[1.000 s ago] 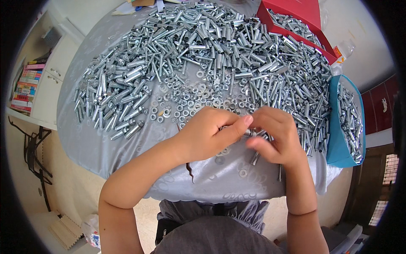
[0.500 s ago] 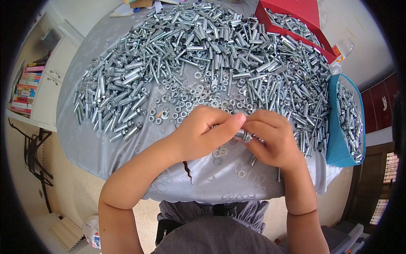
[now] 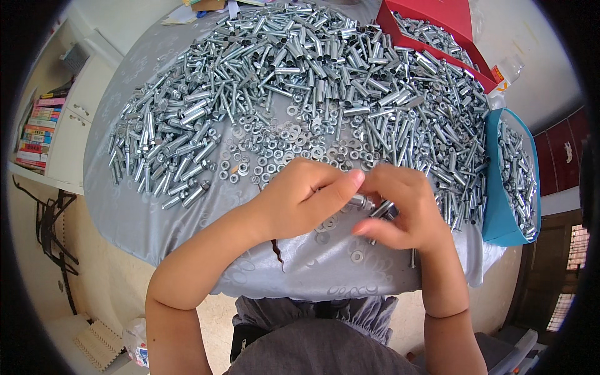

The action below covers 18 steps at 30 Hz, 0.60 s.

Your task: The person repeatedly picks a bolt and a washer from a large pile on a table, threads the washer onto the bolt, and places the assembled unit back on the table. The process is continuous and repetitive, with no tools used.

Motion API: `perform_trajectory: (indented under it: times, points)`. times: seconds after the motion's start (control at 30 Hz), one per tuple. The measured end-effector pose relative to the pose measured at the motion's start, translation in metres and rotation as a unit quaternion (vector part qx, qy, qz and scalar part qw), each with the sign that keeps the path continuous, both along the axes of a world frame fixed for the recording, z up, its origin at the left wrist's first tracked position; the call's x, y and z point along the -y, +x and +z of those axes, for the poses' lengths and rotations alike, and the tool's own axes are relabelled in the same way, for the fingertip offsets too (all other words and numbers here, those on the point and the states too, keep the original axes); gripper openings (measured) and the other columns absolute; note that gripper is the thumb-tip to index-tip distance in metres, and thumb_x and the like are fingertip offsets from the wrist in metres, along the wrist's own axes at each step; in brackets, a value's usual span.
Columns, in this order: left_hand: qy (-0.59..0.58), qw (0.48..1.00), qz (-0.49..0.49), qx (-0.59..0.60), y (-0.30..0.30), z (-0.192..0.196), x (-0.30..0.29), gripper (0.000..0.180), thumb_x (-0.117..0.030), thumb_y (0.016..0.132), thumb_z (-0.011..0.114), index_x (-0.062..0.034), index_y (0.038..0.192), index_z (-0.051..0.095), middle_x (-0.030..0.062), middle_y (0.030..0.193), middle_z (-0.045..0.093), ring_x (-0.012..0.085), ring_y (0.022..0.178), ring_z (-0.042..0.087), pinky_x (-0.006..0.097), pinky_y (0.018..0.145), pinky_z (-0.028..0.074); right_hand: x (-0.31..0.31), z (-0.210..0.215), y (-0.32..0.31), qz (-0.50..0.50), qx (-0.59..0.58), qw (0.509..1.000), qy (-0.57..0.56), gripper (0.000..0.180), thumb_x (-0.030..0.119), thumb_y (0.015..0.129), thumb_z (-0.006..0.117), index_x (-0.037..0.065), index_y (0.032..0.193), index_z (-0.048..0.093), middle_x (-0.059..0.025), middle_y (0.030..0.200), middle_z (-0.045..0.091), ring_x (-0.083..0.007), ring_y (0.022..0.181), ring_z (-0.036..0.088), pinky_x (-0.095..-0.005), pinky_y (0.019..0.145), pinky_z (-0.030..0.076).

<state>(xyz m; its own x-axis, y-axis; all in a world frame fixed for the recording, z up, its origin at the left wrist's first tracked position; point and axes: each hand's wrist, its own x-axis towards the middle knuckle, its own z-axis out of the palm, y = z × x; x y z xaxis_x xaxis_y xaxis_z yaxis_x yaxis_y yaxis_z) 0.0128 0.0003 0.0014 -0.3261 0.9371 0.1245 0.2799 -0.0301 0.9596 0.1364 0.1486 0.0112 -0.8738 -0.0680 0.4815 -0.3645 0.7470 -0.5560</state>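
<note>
A sleeve anchor bolt is pinched between the thumb and fingers of my left hand; its end with the nut points right, and the rest of it is hidden behind the thumb. Close beside that end is my right hand, its thumb spread well away from its curved fingers. Metal bolts show in the gap between them, apparently lying on the table. Beyond both hands lies a scatter of washers and nuts. A few flat washers rest just below the left hand.
A large heap of metal sleeves and bolts covers the far table. Assembled anchors lie at left. A red box and a blue bin, both holding metal parts, stand at right. A dark wavy stick lies near the front edge.
My right thumb has dropped away from the anchor bolt, and the right hand has opened. My left hand stays almost still with the bolt.
</note>
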Motion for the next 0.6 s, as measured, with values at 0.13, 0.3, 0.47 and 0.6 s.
perform_trajectory:
  times: [0.13, 0.3, 0.47, 0.6]
  points:
    - [-0.013, 1.000, 0.005, -0.010, -0.003, 0.000, -0.001, 0.051, -0.036, 0.089, 0.045, 0.0027, 0.057, 0.051, 0.0058, 0.045, 0.041, 0.0093, 0.045, 0.035, 0.029, 0.043, 0.031, 0.010, 0.003, -0.001, -0.031, -0.002, 0.999, -0.023, 0.022, 0.021, 0.070, 0.069, 0.002, 0.069, 0.057, -0.0087, 0.060, 0.051, -0.0249, 0.050, 0.051, -0.0326, 0.044, 0.038]
    - [-0.012, 0.999, -0.004, -0.040, -0.002, -0.003, -0.002, 0.051, -0.036, 0.089, 0.044, 0.0026, 0.057, 0.051, 0.0079, 0.045, 0.042, 0.0114, 0.044, 0.036, 0.030, 0.043, 0.032, -0.001, 0.005, 0.003, -0.001, 0.044, 0.999, 0.026, 0.022, 0.021, 0.070, 0.069, 0.002, 0.071, 0.057, -0.0080, 0.061, 0.050, -0.0241, 0.051, 0.051, -0.0321, 0.044, 0.038]
    - [0.002, 0.999, 0.000, -0.049, -0.001, 0.000, -0.002, 0.050, -0.035, 0.090, 0.042, 0.0020, 0.058, 0.052, 0.0102, 0.048, 0.045, 0.0150, 0.044, 0.040, 0.031, 0.045, 0.034, 0.011, 0.002, 0.000, -0.032, -0.007, 0.999, -0.016, 0.021, 0.022, 0.074, 0.065, 0.003, 0.072, 0.055, -0.0084, 0.061, 0.049, -0.0249, 0.050, 0.050, -0.0327, 0.044, 0.038]
    - [-0.008, 0.998, -0.005, -0.055, -0.002, 0.004, -0.002, 0.044, -0.032, 0.090, 0.043, 0.0007, 0.062, 0.053, 0.0110, 0.053, 0.050, 0.0203, 0.046, 0.045, 0.032, 0.047, 0.037, 0.014, 0.000, 0.002, -0.054, 0.036, 0.998, -0.026, 0.023, 0.024, 0.078, 0.062, 0.004, 0.075, 0.054, -0.0100, 0.060, 0.048, -0.0267, 0.051, 0.051, -0.0346, 0.046, 0.040]
